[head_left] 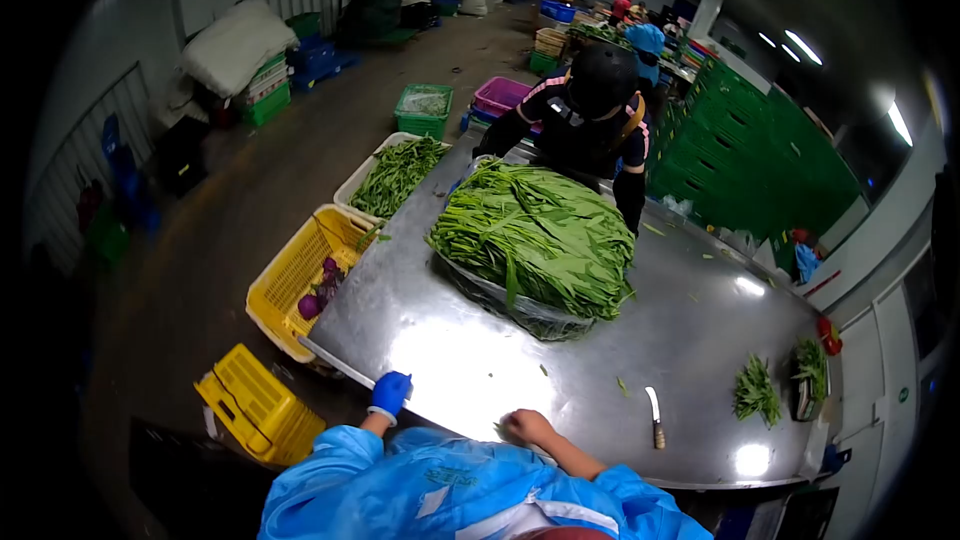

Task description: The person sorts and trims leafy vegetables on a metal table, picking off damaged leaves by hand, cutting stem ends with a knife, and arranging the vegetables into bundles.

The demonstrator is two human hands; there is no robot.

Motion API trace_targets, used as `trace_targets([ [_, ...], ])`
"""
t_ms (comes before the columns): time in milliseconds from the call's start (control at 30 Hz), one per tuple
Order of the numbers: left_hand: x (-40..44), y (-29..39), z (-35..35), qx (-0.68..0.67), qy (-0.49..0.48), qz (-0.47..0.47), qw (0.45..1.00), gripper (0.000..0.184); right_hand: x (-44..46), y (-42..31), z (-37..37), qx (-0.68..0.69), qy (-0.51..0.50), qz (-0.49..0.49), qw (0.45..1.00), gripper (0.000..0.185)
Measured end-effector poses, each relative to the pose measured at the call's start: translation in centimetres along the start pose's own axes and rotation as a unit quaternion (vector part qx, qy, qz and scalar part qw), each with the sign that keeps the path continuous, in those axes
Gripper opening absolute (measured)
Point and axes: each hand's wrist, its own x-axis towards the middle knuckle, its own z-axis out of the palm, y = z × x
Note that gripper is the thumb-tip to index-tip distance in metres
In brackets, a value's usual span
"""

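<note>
My left hand (391,393), in a blue glove, rests closed at the near edge of the steel table (440,350); I see nothing in it. My bare right hand (527,427) lies low over the near edge, fingers curled, with a small green scrap at the fingertips. Beyond both hands sits a big heap of long leafy greens (540,240) in a clear plastic bag (510,310). A knife (656,418) with a light handle lies to the right of my right hand, apart from it.
A co-worker (590,110) in a black cap stands behind the greens. Loose green bunches (757,390) lie at the right. Left of the table are a yellow crate (275,285) with purple vegetables, another yellow crate (255,405) and a white crate (350,185) of greens. Green crates (740,145) are stacked behind.
</note>
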Motion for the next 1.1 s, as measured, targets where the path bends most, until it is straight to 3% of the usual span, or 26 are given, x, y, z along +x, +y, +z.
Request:
trace_targets([
  [33,-1.0,0.9,-0.4,-0.031,0.071,-0.007,0.997,0.024,1.7,-1.3,-1.3,0.054,0.076,-0.044,0.995,0.035],
  [67,-2.1,0.8,-0.4,-0.068,0.125,0.020,0.990,0.023,2.2,-4.0,-3.1,0.112,0.114,-0.026,0.987,0.039],
  [100,-3.6,2.0,-1.8,0.040,0.110,0.009,0.993,0.021,2.4,-6.5,-4.7,0.173,0.146,-0.008,0.974,0.045],
  [200,-9.7,-1.0,-1.4,0.011,0.156,-0.010,0.988,0.020,1.1,-7.4,-4.5,0.231,0.125,-0.044,0.964,0.048],
  [233,-12.1,-2.2,-1.3,0.038,0.122,-0.076,0.989,0.024,0.1,-7.1,-4.3,0.207,0.105,-0.044,0.972,0.046],
  [300,-16.6,-4.9,-2.2,0.089,-0.116,-0.223,0.964,0.037,-3.3,-5.0,-2.5,0.089,0.113,-0.070,0.987,0.045],
  [367,-21.9,-7.4,-2.6,0.161,-0.266,-0.194,0.930,0.031,-7.7,-3.6,-1.1,0.038,0.090,-0.086,0.991,0.048],
  [400,-24.9,-8.1,-2.7,0.122,-0.234,-0.272,0.925,0.030,-10.3,-3.6,-0.6,0.042,0.061,-0.064,0.995,0.049],
  [433,-28.3,-8.8,-2.1,0.085,-0.204,-0.345,0.912,0.030,-11.9,-1.4,0.6,0.027,0.069,-0.116,0.991,0.055],
  [533,-39.8,-13.3,-0.1,0.109,-0.120,-0.352,0.922,0.027,-15.2,2.0,2.4,0.027,0.104,-0.085,0.991,0.064],
  [600,-45.4,-14.9,0.7,0.150,-0.252,-0.426,0.856,0.026,-15.2,3.3,3.0,-0.007,0.122,-0.056,0.991,0.053],
  [700,-51.0,-11.0,-0.4,0.206,-0.346,-0.359,0.842,0.027,-14.1,3.2,2.9,-0.064,0.117,-0.058,0.989,0.037],
  [733,-52.2,-10.4,-0.2,0.207,-0.366,-0.340,0.841,0.027,-13.4,3.6,2.9,-0.077,0.106,-0.052,0.990,0.035],
  [800,-52.7,-10.1,0.3,0.091,-0.319,-0.440,0.835,0.029,-13.2,3.2,2.8,-0.093,0.111,-0.053,0.988,0.029],
  [867,-51.3,-8.3,-0.3,0.023,-0.243,-0.467,0.850,0.033,-13.2,3.2,3.1,-0.111,0.128,-0.068,0.983,0.029],
  [967,-47.2,-6.7,-1.1,0.116,-0.199,-0.380,0.896,0.036,-13.1,3.4,3.4,-0.138,0.146,-0.074,0.977,0.028],
  [1067,-42.3,-3.8,-3.1,0.070,-0.143,-0.423,0.892,0.037,-13.6,3.4,4.0,-0.161,0.133,-0.071,0.975,0.027],
  [1100,-41.0,-5.2,-3.1,0.096,-0.138,-0.393,0.904,0.036,-13.0,3.3,3.7,-0.168,0.137,-0.071,0.974,0.027],
])
